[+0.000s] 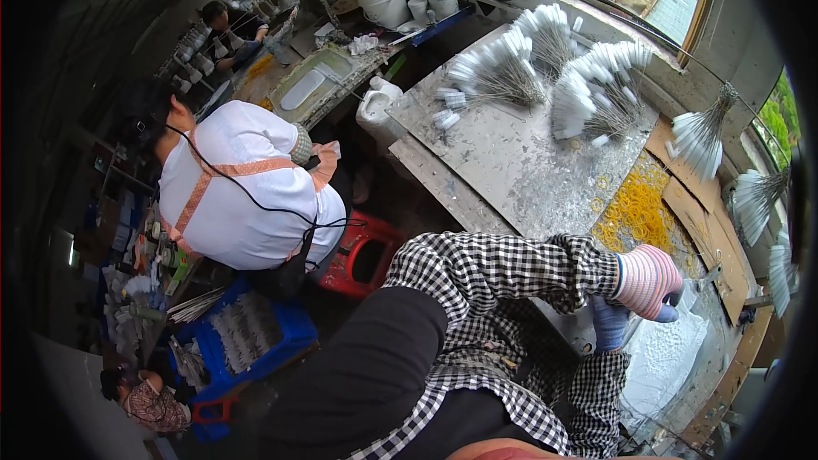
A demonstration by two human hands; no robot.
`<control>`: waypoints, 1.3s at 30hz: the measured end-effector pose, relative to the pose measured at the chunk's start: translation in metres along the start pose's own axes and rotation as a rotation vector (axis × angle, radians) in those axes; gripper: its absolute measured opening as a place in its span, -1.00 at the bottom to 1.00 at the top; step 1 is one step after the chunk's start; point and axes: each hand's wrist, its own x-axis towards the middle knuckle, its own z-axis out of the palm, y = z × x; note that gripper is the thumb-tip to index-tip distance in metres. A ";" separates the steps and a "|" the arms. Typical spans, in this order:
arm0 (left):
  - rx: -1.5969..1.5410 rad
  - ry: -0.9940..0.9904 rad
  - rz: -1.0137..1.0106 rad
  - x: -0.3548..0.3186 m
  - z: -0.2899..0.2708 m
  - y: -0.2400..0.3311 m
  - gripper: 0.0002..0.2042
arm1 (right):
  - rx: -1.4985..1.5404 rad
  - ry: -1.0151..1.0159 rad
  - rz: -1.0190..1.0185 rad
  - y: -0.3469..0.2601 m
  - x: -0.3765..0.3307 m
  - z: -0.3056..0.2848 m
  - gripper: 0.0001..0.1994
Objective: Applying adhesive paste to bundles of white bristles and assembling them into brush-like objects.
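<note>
My left hand (pixel 649 281), in a pink-and-white striped glove with blue fingers, bends over the near end of the worktable. Its fingers are curled, and whatever lies in them is hidden. Just below it is my right hand (pixel 608 324), in a blue-coated glove, its fingers mostly covered by the left hand. Beside both hands lies a white, wet-looking sheet or layer (pixel 665 362) on the tabletop. A heap of yellow rubber bands (pixel 639 209) is spread beyond my left hand.
Bundles of thin stems with white tips (pixel 494 68) lie on the grey-stained table (pixel 511 166); similar bundles (pixel 703 132) hang by the window. Cardboard (pixel 703 230) lines the table edge. A co-worker in white (pixel 247 179) sits near a red stool (pixel 362 251) and blue crate (pixel 285 324).
</note>
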 end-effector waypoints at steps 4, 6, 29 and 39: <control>-1.126 -0.042 0.321 -0.036 0.006 -0.018 -0.40 | -0.639 0.059 -0.195 -0.064 -0.024 0.057 -0.37; -1.024 -0.123 0.396 -0.067 -0.008 -0.002 -0.28 | -0.647 0.073 -0.185 -0.068 -0.028 0.070 -0.37; -0.408 0.695 0.461 -0.061 0.052 0.000 -0.77 | -0.797 0.271 -0.135 -0.063 -0.038 0.066 -0.37; -0.706 0.823 0.217 -0.036 0.072 -0.021 -0.78 | -0.746 0.265 -0.320 -0.091 -0.016 0.086 -0.38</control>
